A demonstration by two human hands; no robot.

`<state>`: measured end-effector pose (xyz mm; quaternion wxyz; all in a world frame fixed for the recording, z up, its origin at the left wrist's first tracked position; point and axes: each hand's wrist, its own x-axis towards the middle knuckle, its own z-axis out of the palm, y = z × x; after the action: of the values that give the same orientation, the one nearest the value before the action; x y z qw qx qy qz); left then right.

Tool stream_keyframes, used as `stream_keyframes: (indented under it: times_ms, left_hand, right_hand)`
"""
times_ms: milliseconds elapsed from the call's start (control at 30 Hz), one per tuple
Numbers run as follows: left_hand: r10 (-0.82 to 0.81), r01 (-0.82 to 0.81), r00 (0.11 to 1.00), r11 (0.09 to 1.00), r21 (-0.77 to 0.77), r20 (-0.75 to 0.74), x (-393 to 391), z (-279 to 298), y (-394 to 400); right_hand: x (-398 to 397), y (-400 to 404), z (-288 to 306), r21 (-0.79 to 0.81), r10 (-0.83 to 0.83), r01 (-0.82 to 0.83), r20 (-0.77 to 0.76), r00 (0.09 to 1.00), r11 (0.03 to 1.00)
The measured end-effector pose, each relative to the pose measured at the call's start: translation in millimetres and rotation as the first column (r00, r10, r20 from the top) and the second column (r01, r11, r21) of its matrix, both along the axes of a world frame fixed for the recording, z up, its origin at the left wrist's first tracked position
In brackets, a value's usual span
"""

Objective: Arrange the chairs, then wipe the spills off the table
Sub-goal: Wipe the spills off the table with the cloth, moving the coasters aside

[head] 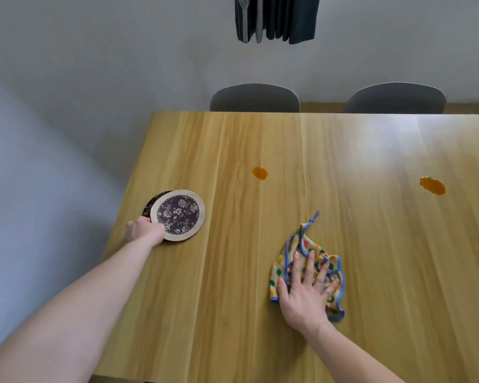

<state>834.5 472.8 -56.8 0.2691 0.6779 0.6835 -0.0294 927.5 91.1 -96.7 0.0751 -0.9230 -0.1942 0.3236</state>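
Note:
On the wooden table (233, 299) lie two orange spills: a small one (260, 173) near the middle and a larger one (432, 186) to the right. My right hand (306, 291) presses flat, fingers spread, on a crumpled yellow cloth with coloured dots and blue trim (315, 250). My left hand (143, 229) grips the near edge of two stacked round floral mats (179, 214) by the table's left edge. Two grey chairs (255, 98) (396, 98) stand tucked in at the far side.
Dark garments (277, 17) hang on the white wall behind the chairs. Pale floor (39, 175) lies to the left of the table. A bright glare patch (393, 139) sits on the far right of the tabletop.

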Motion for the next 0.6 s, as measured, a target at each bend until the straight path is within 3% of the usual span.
stream_keyframes:
  times_ms: [100, 300, 400, 600]
  left_hand:
    - [-0.012, 0.012, 0.999, 1.0, 0.01, -0.041, 2, -7, 4]
    - [0.012, -0.012, 1.0, 1.0, 0.005, 0.013, -4, -4, 22]
    - [0.071, -0.075, 0.992, 0.996, 0.039, 0.102, -20, 2, 37]
    - [0.057, -0.043, 0.992, 0.991, -0.123, 0.115, -12, 6, 27]
  right_hand:
    - [-45, 48, 5, 0.072, 0.143, -0.144, 0.017, 0.99, 0.987]
    - [-112, 106, 6, 0.121, 0.372, -0.371, 0.011, 0.928, 0.921]
    - [-110, 100, 5, 0.116, 0.45, -0.449, 0.019, 0.893, 0.886]
    - [-86, 58, 11, 0.102, 0.463, -0.465, 0.042, 0.885, 0.88]
